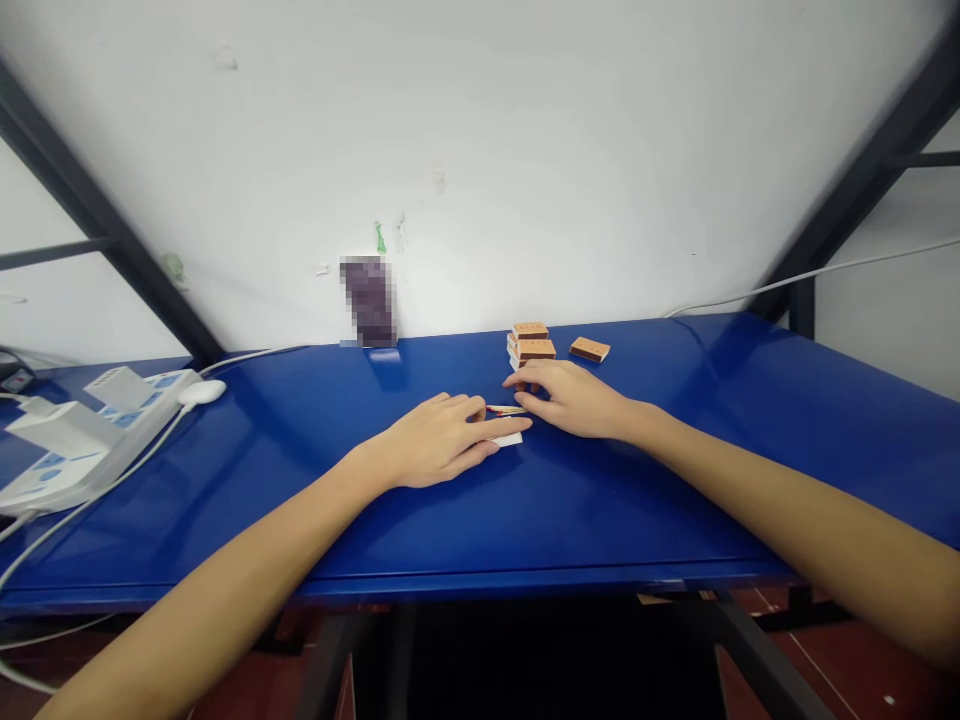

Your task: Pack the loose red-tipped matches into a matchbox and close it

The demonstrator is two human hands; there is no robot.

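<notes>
My left hand [442, 440] is low over the blue table, its index finger stretched across a small white tray [511, 439] that looks like the inside of a matchbox. Its thumb and other fingers close around the tray's left end, hiding much of it. Just beyond lie several loose matches [506, 409] with reddish heads. My right hand [566, 398] reaches in from the right, palm down, thumb tip at the matches. Its index finger is held apart from the thumb, with nothing visible between them. Stacked matchboxes [536, 348] stand right behind my right hand.
A single matchbox [589, 349] lies right of the stack. On the left are a white power strip [97, 440] with plugged-in adapters, a round white charger [202, 393] and cables. A blurred dark purple object [371, 303] leans against the wall. The blue table [525, 530] ends in front.
</notes>
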